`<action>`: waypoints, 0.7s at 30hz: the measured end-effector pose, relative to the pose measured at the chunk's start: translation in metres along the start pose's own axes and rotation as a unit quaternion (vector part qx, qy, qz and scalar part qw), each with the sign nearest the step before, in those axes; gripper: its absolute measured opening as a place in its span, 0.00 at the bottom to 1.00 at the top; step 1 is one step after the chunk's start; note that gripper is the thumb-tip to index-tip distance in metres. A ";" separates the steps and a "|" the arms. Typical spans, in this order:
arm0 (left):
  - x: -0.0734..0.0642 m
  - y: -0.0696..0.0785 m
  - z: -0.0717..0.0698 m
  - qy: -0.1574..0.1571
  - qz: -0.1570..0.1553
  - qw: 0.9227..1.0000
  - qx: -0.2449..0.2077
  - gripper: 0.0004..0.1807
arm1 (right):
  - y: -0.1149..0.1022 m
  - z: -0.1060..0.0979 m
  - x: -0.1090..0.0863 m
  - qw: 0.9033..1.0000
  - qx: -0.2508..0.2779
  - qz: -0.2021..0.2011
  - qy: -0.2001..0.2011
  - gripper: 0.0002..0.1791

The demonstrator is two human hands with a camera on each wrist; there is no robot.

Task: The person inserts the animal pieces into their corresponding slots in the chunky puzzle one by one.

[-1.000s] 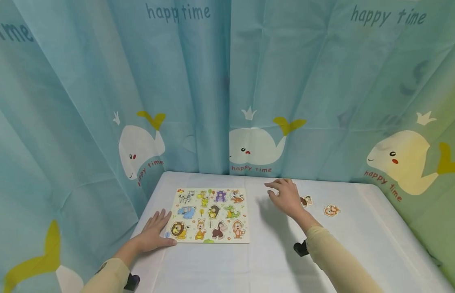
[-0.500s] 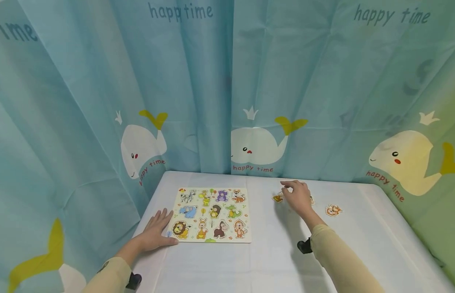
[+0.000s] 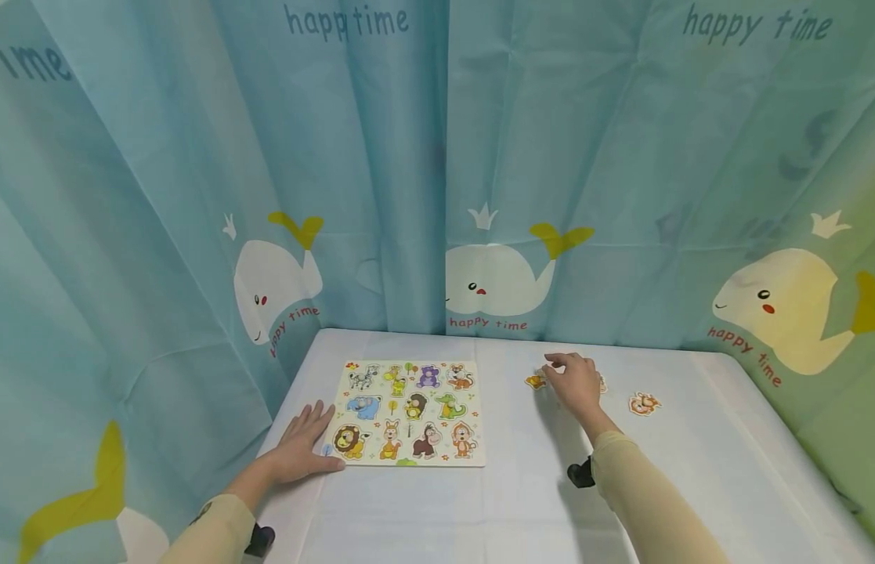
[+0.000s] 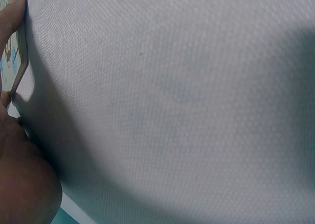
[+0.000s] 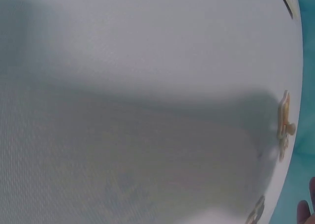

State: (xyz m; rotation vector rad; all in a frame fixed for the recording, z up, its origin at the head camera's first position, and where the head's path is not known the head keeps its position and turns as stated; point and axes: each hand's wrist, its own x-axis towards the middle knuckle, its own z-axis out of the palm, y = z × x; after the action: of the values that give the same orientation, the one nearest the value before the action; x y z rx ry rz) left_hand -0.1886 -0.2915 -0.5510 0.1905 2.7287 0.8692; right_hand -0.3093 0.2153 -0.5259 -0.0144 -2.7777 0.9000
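A flat animal puzzle board (image 3: 426,462) lies on the table, printed with several animals in rows. My left hand (image 3: 303,446) rests at the board's left edge, fingers spread and thumb at the near corner; the left wrist view shows fingertips on the board (image 4: 22,56). Right of the board, my right hand (image 3: 573,384) hovers with bent fingers beside a small yellow-brown animal puzzle piece (image 3: 535,380). In the right wrist view a piece with a knob (image 5: 284,120) lies on the table, apart from the fingers (image 5: 302,211). Another piece (image 3: 603,384) is mostly hidden behind the right hand.
An orange-and-white animal piece (image 3: 645,403) lies farther right on the white table (image 3: 409,517). A blue curtain (image 3: 381,157) with whale prints hangs right behind the table. Black wrist devices (image 3: 581,474) sit under the sleeves.
My right hand has moved right, away from the board, and the yellow-brown piece it covered now shows by its fingers. It has barely moved in the last half second. My left hand stays put.
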 end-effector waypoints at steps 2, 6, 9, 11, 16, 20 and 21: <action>0.000 0.001 0.000 -0.002 -0.001 1.000 0.002 0.65 | 0.000 0.001 -0.001 1.000 -0.005 0.002 0.003 0.19; 0.000 0.003 -0.001 -0.004 -0.002 1.000 0.006 0.64 | 0.003 0.003 -0.002 1.000 -0.016 0.007 0.004 0.19; 0.000 0.004 -0.002 -0.003 -0.001 1.000 0.008 0.64 | 0.005 0.006 -0.001 1.000 -0.025 0.014 0.000 0.19; -0.001 0.004 -0.002 -0.002 0.002 1.000 0.008 0.64 | 0.007 0.007 -0.001 0.999 -0.031 0.018 -0.002 0.19; 0.000 0.001 0.000 0.003 0.009 1.000 0.003 0.64 | 0.008 0.011 -0.001 0.999 -0.044 0.023 -0.006 0.19; 0.000 -0.001 0.001 0.008 0.018 1.000 -0.007 0.65 | 0.007 0.012 -0.003 0.998 -0.047 0.030 -0.005 0.19; 0.000 -0.001 0.001 0.010 0.020 1.000 -0.009 0.65 | 0.006 0.013 -0.004 0.998 -0.047 0.033 -0.004 0.19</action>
State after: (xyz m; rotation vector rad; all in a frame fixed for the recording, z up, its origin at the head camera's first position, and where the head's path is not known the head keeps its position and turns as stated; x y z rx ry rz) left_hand -0.1884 -0.2920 -0.5521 0.2356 2.7420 0.9119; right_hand -0.3087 0.2128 -0.5403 -0.1186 -2.8399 0.7859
